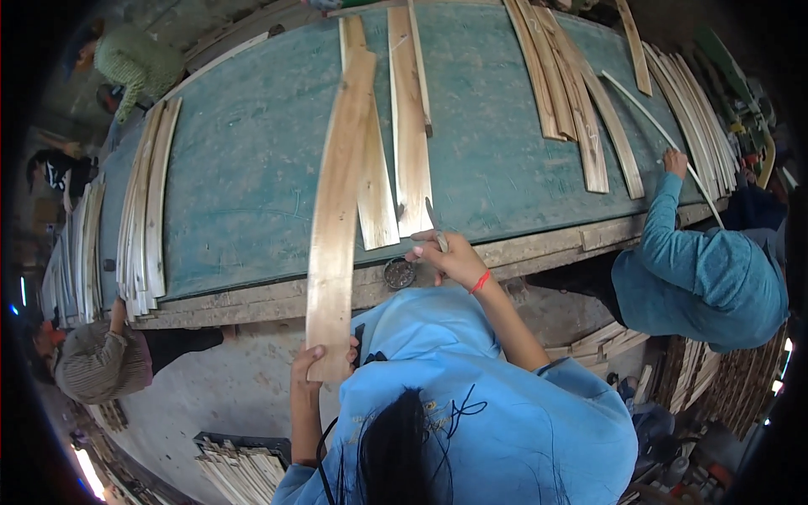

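Note:
My left hand [310, 364] grips the near end of a long wooden board [332, 227], its thumb on top. The board slants away from me across the table edge, and its far end lies over another board [375, 189]. In my right hand [459, 261] is a thin knife-like tool [431, 215] with a dark narrow blade pointing away. Its tip is beside the near end of a pale board [411, 160], which has a dark knot. Just left of that hand, a small round dish [399, 273] with dark contents sits at the table edge.
The green-topped table [244, 168] has a wooden rim [539, 261]. Stacked boards lie at its left [147, 202] and right [581, 109]. At the right a person in a teal top [707, 282] holds a thin strip [648, 118]; others stand at the left.

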The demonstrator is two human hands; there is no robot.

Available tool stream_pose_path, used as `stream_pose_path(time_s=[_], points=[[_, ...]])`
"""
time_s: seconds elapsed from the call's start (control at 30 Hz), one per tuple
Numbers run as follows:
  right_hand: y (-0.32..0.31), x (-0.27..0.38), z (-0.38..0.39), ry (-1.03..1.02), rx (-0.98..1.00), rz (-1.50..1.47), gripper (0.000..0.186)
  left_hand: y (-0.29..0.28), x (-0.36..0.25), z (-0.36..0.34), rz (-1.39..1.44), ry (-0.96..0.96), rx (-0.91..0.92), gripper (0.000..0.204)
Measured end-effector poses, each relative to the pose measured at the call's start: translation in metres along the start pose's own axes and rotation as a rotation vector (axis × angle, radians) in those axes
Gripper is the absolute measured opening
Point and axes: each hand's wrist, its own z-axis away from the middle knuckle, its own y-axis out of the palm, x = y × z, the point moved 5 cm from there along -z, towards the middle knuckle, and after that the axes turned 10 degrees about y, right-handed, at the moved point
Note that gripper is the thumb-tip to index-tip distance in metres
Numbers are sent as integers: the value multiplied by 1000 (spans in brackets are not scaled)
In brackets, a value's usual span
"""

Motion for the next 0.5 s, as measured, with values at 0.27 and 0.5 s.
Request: stream_pose_path(time_s=[0.27, 0.5], points=[[3, -16, -12, 38, -5, 23, 39, -12, -25, -5, -538, 167, -311, 55], [3, -3, -12, -21, -1, 52, 37, -45, -41, -72, -814, 299, -571, 45]])
